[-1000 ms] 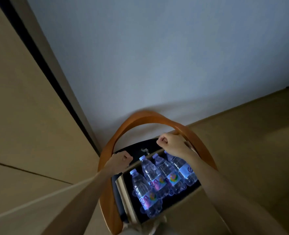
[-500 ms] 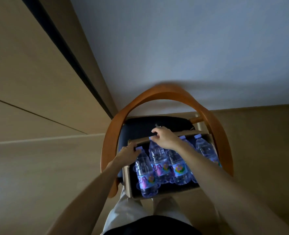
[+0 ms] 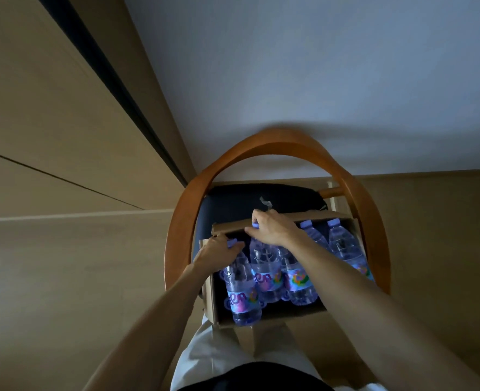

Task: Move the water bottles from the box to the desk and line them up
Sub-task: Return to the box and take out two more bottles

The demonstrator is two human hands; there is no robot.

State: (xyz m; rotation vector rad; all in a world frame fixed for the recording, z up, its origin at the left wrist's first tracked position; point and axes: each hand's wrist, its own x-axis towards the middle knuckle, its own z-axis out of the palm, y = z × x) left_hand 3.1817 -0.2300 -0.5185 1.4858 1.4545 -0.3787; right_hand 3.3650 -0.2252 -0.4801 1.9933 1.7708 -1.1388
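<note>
An open cardboard box (image 3: 272, 316) sits on a chair seat and holds several clear water bottles with purple caps and colourful labels. My left hand (image 3: 217, 249) grips the cap end of the leftmost bottle (image 3: 241, 294). My right hand (image 3: 272, 230) curls round the neck of the second bottle (image 3: 264, 275), beside a third bottle (image 3: 299, 283). Two more bottles lie at the right, one at the far right (image 3: 344, 248); my right forearm covers part of them. No desk is in view.
The box rests on a dark seat cushion (image 3: 227, 210) of a chair with a curved wooden frame (image 3: 283, 142). A grey wall (image 3: 317, 80) stands behind it, a beige panelled surface (image 3: 49, 136) to the left. My light trousers (image 3: 227, 354) show below the box.
The view has tilted down onto the box. Both hands have come down from the box's far edge onto the bottle necks and taken hold of them.
</note>
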